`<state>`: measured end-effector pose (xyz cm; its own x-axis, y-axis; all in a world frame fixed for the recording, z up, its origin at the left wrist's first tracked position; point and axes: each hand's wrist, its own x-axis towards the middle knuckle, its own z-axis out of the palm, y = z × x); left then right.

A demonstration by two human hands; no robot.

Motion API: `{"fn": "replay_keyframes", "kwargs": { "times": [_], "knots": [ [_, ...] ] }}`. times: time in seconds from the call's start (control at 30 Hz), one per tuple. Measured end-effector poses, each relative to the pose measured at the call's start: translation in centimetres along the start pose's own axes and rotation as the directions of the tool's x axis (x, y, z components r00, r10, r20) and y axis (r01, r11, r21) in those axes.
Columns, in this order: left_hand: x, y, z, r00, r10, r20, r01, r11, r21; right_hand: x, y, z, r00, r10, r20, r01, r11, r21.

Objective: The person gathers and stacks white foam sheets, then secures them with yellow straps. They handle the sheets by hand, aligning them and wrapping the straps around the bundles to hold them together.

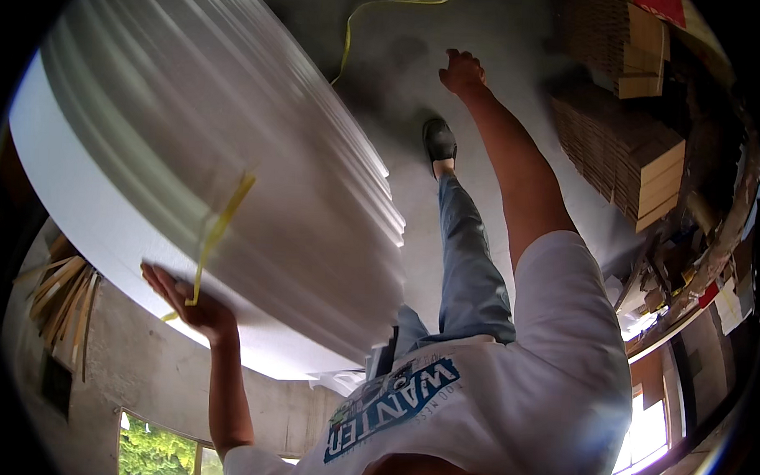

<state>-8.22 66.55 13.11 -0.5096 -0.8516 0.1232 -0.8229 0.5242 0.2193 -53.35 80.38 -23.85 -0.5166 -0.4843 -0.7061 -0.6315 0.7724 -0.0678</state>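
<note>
A grey floor is extending to the right of a big white stack, which is serving here as my landmark. This stack is occupying the person's left side, and its many thin layers are showing along the surface. Its long axis is running slantwise, from far ahead on the left back towards the person's waist; whether it is leaning or standing freely, I cannot tell.

Two brown bundles are sitting well apart from the stack, across the floor on its right. A bunch of wooden sticks is showing beyond the left side of the stack. One dark shoe is resting on the floor, to the right of the stack.

The left hand is the nearer one: it is touching the pale smooth side of the stack, with its fingers extending almost straight. The right hand is hanging in the air to the right of the stack, well apart from it. Its fingers are bending loosely, with nothing visible in them; how tightly they are closing, I cannot tell.

A narrow yellow strap is crossing the stack and reaching the left hand; whether the fingers are pinching it, I cannot tell. A loose yellow strip is lying on the floor, just beyond the right edge of the stack.
</note>
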Motion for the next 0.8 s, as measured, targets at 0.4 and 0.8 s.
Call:
{"fn": "replay_keyframes", "kwargs": {
  "times": [0.4, 0.8],
  "knots": [
    [1.7, 0.6, 2.4, 0.972, 0.015, 0.236, -0.091, 0.945, 0.314, 25.2, -7.1, 5.5, 0.885, -0.268, -0.381, 0.155, 0.941, -0.301],
    [1.2, -0.6, 0.4, 0.990, 0.031, 0.140, -0.057, 0.980, 0.190, -6.6, -1.1, 17.3, 0.943, -0.245, 0.224, 0.226, 0.968, 0.108]
  ]
}}
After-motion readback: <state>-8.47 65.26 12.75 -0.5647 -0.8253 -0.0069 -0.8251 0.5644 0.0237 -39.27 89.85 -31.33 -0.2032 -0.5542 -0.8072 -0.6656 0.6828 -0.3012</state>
